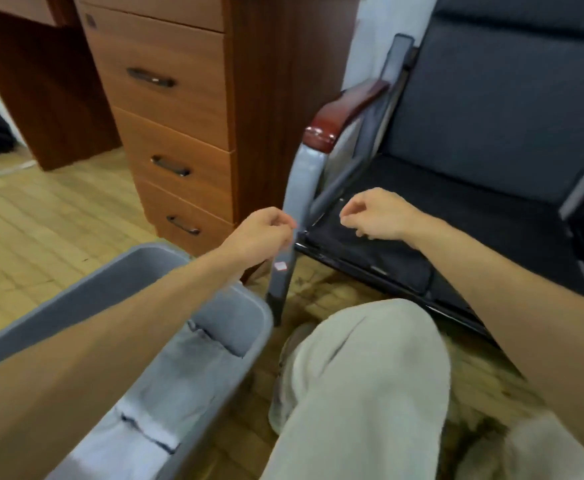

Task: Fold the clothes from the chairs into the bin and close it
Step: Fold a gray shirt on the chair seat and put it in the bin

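Down at the left, in the open grey bin point(235, 320), folded light blue clothes point(179, 375), next to a knee point(370, 341) in pale trousers. Out in front, right by the grey leg of the dark chair point(491, 116), the left hand point(259, 233) with fingers curled up tight; hard to tell if pinching anything. Over the chair seat, the right hand point(377, 216), fingers loosely curled, holding nothing.
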`<action>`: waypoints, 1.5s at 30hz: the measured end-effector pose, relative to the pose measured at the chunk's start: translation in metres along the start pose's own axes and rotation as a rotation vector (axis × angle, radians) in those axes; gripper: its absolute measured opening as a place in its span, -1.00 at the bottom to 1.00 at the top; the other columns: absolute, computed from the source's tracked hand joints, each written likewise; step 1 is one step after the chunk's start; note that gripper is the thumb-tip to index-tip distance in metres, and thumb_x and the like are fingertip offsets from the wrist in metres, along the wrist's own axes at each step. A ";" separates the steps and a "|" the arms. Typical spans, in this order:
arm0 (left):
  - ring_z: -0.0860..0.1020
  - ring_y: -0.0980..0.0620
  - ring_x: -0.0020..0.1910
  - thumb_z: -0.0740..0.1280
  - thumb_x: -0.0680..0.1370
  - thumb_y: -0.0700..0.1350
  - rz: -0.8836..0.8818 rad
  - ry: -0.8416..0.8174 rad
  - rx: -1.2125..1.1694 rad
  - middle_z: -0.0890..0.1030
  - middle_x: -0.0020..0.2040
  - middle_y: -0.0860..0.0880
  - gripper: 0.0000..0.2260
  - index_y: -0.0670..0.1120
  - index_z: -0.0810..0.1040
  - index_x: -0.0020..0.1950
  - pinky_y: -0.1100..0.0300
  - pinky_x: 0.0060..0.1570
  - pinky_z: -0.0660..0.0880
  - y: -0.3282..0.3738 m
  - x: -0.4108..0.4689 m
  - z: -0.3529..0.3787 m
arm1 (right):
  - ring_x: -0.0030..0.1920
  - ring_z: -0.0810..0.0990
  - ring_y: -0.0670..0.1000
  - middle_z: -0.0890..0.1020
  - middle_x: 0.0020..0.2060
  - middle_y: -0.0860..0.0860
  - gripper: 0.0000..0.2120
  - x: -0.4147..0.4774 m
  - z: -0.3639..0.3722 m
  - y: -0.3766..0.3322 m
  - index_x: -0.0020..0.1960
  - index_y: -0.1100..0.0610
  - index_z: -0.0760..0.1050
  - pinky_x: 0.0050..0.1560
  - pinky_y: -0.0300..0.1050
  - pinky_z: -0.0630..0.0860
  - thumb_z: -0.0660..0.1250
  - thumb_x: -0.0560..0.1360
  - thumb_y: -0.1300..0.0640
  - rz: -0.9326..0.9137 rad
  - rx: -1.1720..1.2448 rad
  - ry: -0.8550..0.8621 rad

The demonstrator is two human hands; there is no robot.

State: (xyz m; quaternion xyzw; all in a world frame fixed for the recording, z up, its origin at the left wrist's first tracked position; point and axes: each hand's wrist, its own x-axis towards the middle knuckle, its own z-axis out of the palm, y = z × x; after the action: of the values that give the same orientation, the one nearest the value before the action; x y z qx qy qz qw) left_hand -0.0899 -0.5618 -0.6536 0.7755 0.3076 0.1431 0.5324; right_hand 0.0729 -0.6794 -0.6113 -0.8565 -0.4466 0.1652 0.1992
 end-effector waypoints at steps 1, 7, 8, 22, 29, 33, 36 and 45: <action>0.56 0.06 -0.12 0.20 0.60 -0.25 0.025 -0.030 0.015 0.60 -0.06 -0.07 -0.85 -0.10 0.52 0.09 0.25 -0.10 0.49 0.013 0.010 0.015 | 0.05 0.59 -0.01 0.62 0.01 -0.05 -0.93 -0.005 -0.011 0.017 -0.03 -0.01 0.57 0.13 -0.04 0.54 0.30 0.55 0.09 0.040 0.010 0.018; 0.58 0.05 -0.18 0.26 0.54 -0.23 0.131 -0.185 0.056 0.62 -0.06 -0.08 -0.88 -0.03 0.42 0.01 0.11 -0.05 0.51 0.076 0.061 0.107 | -0.02 0.62 -0.04 0.65 -0.05 -0.05 -0.93 -0.038 -0.068 0.119 -0.07 -0.05 0.56 0.12 -0.04 0.56 0.30 0.54 0.08 0.250 0.129 0.182; 0.59 0.04 -0.16 0.26 0.54 -0.22 0.165 -0.213 0.077 0.62 -0.06 -0.07 -0.89 -0.02 0.42 0.01 0.11 -0.04 0.50 0.087 0.066 0.122 | -0.05 0.63 -0.05 0.65 -0.06 -0.04 -0.92 -0.044 -0.077 0.133 -0.05 -0.02 0.56 0.09 -0.05 0.58 0.29 0.55 0.08 0.278 0.154 0.221; 0.57 0.08 -0.08 0.26 0.58 -0.14 0.564 -0.740 0.484 0.58 -0.08 0.08 -0.87 0.03 0.55 0.07 0.14 -0.02 0.53 0.131 0.051 0.313 | 0.06 0.59 0.07 0.63 -0.11 0.01 -0.90 -0.155 -0.108 0.288 -0.05 0.09 0.61 0.01 -0.14 0.48 0.31 0.52 0.16 0.647 0.069 0.497; 0.58 0.10 -0.06 0.24 0.59 -0.16 0.527 -0.801 0.309 0.62 -0.08 0.02 -0.81 0.11 0.58 -0.05 0.33 -0.13 0.43 0.146 0.037 0.371 | 0.20 0.48 0.24 0.42 0.26 0.20 -0.64 -0.227 -0.107 0.358 0.31 0.23 0.42 0.21 0.04 0.43 0.27 0.53 0.18 0.921 -0.129 0.613; 0.60 0.11 -0.07 0.22 0.60 -0.20 0.519 -0.809 0.242 0.64 -0.11 0.04 -0.77 0.10 0.58 -0.04 0.37 -0.15 0.47 0.147 0.028 0.393 | 0.07 0.53 0.16 0.54 0.10 0.14 -0.79 -0.243 -0.093 0.383 0.13 0.17 0.56 0.02 -0.03 0.45 0.31 0.55 0.11 0.962 -0.216 0.576; 0.61 0.13 -0.07 0.23 0.60 -0.20 0.527 -0.833 0.197 0.65 -0.10 0.02 -0.79 0.07 0.60 -0.02 0.31 -0.03 0.51 0.148 0.024 0.400 | -0.20 0.51 0.08 0.61 -0.15 0.09 -0.85 -0.241 -0.098 0.380 -0.07 0.15 0.61 -0.21 -0.07 0.45 0.27 0.54 0.15 0.947 -0.138 0.788; 0.65 0.06 -0.11 0.20 0.61 -0.25 0.405 -0.756 -0.034 0.66 -0.14 -0.03 -0.78 -0.03 0.62 0.03 0.19 -0.01 0.56 0.151 0.038 0.376 | -0.17 0.63 -0.04 0.67 -0.27 -0.02 -0.84 -0.204 -0.131 0.328 -0.12 0.17 0.64 -0.09 -0.25 0.52 0.28 0.54 0.22 0.423 0.395 1.487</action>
State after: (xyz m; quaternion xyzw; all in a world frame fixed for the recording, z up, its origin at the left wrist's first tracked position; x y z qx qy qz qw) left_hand 0.1949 -0.8519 -0.6672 0.8093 -0.0698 -0.0445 0.5815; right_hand 0.2508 -1.0457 -0.6365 -0.7578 0.0127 -0.3391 0.5573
